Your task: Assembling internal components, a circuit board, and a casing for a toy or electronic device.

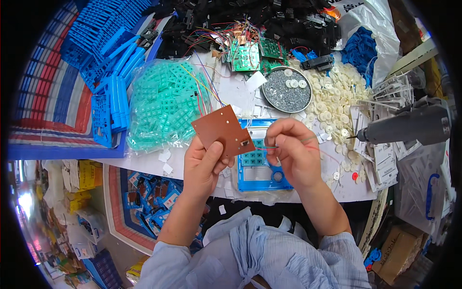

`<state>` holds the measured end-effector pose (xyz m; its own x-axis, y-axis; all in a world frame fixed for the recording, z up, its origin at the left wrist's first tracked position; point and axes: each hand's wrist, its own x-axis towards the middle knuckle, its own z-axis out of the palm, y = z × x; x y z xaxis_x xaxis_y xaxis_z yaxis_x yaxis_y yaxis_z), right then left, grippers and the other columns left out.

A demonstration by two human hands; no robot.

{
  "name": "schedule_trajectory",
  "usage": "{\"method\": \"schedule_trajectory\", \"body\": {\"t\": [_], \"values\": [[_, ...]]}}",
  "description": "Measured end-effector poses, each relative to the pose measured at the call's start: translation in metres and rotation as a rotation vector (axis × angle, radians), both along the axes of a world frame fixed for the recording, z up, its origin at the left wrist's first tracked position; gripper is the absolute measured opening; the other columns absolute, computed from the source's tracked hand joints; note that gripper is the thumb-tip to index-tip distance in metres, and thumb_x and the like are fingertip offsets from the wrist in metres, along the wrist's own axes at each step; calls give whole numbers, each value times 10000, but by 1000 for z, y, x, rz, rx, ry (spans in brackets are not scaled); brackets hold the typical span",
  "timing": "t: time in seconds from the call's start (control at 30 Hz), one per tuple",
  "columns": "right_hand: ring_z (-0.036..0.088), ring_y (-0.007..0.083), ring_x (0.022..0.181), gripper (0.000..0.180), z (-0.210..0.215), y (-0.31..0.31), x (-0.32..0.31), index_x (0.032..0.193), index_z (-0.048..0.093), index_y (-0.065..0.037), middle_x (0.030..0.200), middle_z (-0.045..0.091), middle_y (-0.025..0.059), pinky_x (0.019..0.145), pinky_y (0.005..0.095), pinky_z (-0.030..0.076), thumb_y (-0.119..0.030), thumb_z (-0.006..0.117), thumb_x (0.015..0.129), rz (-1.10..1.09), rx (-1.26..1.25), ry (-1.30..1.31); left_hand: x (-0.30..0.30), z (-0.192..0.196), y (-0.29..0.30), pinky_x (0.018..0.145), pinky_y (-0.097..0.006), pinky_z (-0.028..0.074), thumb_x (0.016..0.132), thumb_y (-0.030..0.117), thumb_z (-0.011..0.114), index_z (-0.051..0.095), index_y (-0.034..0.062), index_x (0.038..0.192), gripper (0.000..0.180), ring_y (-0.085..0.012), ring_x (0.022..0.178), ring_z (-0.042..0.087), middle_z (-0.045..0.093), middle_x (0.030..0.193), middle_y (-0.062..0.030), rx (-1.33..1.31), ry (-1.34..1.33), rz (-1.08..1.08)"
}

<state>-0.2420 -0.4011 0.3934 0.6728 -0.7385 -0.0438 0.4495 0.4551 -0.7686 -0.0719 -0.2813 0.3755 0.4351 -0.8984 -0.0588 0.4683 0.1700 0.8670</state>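
left grip holds brown board, right grip pinches wires.

From the pale-blue-shirted person, a wide fisheye head view looks steeply downward and forward, close over the white desk.

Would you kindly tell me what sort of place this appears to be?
Probably an assembly workshop for small electronics, judging by green circuit boards, a dish of small metal parts and blue plastic casings.
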Motion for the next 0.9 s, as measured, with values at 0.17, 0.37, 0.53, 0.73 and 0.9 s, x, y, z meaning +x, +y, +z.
{"method": "schedule_trajectory", "body": {"t": [0.17, 0.37, 0.53, 0.73, 0.9], "values": [[548, 58, 653, 160, 20, -19, 11, 1092, 695, -1, 833, 637, 9, 516, 214, 422, -125, 641, 1007, 217, 134, 44, -1, -3, 8, 623, -214, 479, 1047, 200, 623, 564, 38, 1278, 289, -96, 728, 601, 686, 962, -82, -88, 66, -132], [530, 40, 597, 150, 14, -15, 21, 1023, 712, -19, 762, 633, -2, 464, 199, 361, -166, 691, 999, 248, 161, 6, 2, -9, 16, 605, -232, 493, 1063, 218, 591, 534, 33, 1342, 340, -130, 786, 646, 700, 1057, -121, -148, 50, -149], [479, 55, 464, 158, 6, 5, 15, 929, 703, -26, 698, 648, 34, 420, 211, 333, -171, 704, 993, 248, 292, 223, -4, -2, 3, 539, -326, 628, 1111, 254, 445, 395, 49, 1436, 388, -358, 1150, 676, 546, 1381, -289, -276, -91, 105], [431, 72, 396, 280, -4, 18, 7, 924, 709, 15, 574, 593, 60, 395, 229, 287, -242, 664, 1026, 406, 294, 212, -6, 1, 3, 597, -397, 680, 1123, 261, 379, 322, 64, 1458, 393, -426, 968, 734, 599, 1264, -363, -301, -99, 96], [447, 63, 437, 223, -1, 26, -14, 926, 697, 19, 598, 585, 48, 445, 214, 331, -181, 665, 1020, 260, 367, 118, 1, -1, 11, 637, -378, 663, 1115, 192, 410, 375, 9, 1396, 337, -331, 896, 744, 664, 1190, -287, -255, -179, 87]]}}
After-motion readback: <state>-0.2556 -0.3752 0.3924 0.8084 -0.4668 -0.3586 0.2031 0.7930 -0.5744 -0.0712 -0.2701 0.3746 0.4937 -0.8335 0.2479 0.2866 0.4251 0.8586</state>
